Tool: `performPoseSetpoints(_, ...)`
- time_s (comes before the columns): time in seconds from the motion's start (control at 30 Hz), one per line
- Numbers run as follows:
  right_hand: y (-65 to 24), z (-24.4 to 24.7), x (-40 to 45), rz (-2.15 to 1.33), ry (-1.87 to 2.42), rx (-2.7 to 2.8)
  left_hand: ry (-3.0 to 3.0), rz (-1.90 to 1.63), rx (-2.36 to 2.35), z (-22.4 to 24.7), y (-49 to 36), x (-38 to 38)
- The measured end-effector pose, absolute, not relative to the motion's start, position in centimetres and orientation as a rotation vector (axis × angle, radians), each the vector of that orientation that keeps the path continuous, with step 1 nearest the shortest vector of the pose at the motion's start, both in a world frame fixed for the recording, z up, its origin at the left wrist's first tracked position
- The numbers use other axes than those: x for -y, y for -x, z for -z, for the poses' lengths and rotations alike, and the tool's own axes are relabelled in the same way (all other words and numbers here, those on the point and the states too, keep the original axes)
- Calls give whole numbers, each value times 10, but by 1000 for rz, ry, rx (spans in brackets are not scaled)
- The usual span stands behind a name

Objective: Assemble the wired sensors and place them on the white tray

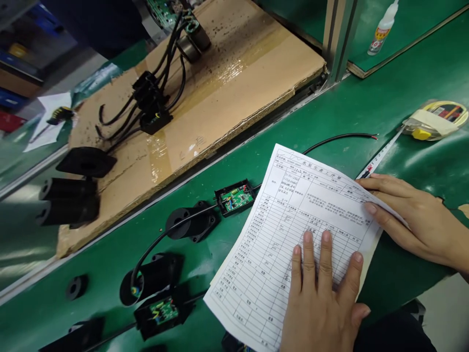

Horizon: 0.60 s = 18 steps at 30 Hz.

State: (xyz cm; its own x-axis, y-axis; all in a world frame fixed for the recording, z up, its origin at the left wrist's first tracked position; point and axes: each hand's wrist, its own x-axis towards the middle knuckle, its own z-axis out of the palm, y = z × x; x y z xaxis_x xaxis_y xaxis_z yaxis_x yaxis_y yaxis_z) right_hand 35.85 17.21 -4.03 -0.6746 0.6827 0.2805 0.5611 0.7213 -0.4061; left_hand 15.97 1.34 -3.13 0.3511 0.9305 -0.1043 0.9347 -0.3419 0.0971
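Observation:
Printed form sheets with handwritten entries lie tilted over the bench, covering part of what is beneath. My left hand rests flat on the top sheet with its fingers apart, holding nothing. At the upper right corner of the paper, my right hand has its fingers closed over the sheet's edge. Just beyond those fingers is the end of a measuring tape's blade. Left of the paper sits a black open box with a green circuit board, its black cable curving to a black cylindrical housing.
A cardboard-covered board at the back carries black cabled parts. More black housings and a second circuit-board box are at left. A glue bottle stands at upper right, beyond the tape measure and metal post.

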Motion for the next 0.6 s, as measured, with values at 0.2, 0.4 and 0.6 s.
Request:
performPoseSetpoints(0.2,-358,42,-173,-413,941,2504,-2516,116,-1702,33,-160,-13)
performPoseSetpoints(0.4,-360,42,-172,-397,955,2512,-2550,-2,-1717,40,-160,-11)
performPoseSetpoints(0.6,-357,39,-174,-379,942,2515,-2562,-11,-1734,39,-159,-11)
